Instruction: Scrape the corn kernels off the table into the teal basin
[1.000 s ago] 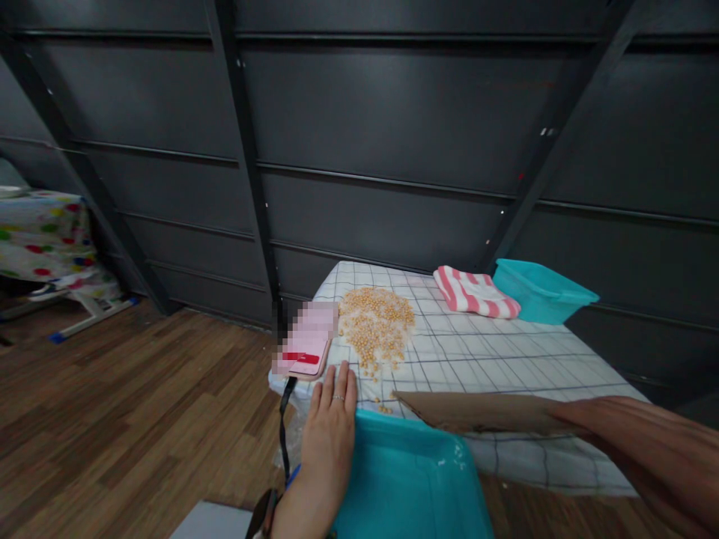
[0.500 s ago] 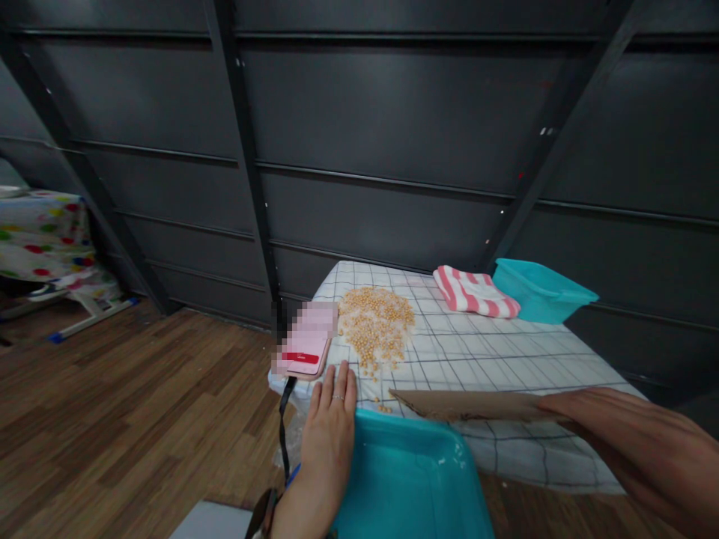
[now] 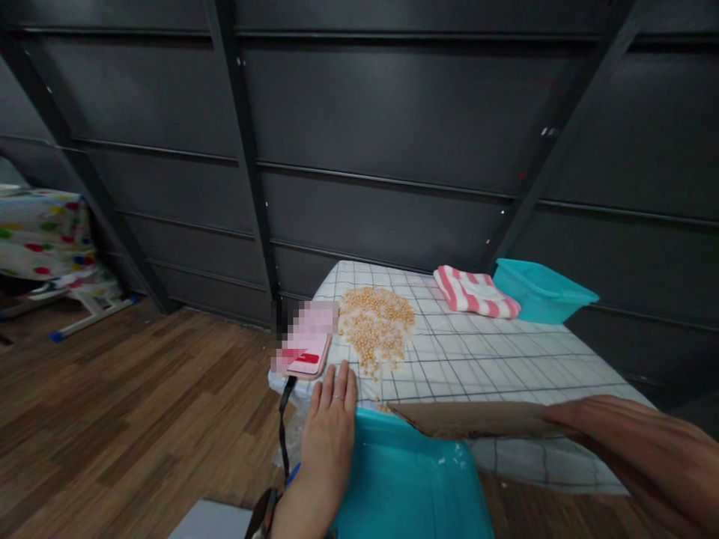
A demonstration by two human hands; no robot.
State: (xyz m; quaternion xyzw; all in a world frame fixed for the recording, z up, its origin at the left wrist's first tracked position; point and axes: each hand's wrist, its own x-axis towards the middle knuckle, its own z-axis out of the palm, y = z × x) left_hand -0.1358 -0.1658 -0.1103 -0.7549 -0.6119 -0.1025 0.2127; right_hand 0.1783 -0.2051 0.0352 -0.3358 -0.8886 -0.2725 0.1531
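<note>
My left hand (image 3: pixel 331 419) lies flat on the table's front edge, fingers stretched out and together, beside the rim of a teal basin (image 3: pixel 416 479). My right hand (image 3: pixel 595 430) grips the right end of a piece of brown cardboard (image 3: pixel 472 419). The cardboard's left end is over the basin's far rim, next to a few loose soybeans (image 3: pixel 384 409). Beyond my left fingers a spread of yellow soybeans (image 3: pixel 376 322), with some whitish grains mixed in, covers part of the checked tablecloth (image 3: pixel 466 359).
A phone (image 3: pixel 308 348), partly pixelated, lies left of the beans with a black strap (image 3: pixel 284 427) hanging down. At the back right are a folded pink-striped towel (image 3: pixel 475 292) and a smaller teal bin (image 3: pixel 542 292). A dark panelled wall (image 3: pixel 382 112) stands behind the table.
My right hand has drawn the cardboard a little toward me, so its left end now overlaps the basin's rim. My left hand stays in place.
</note>
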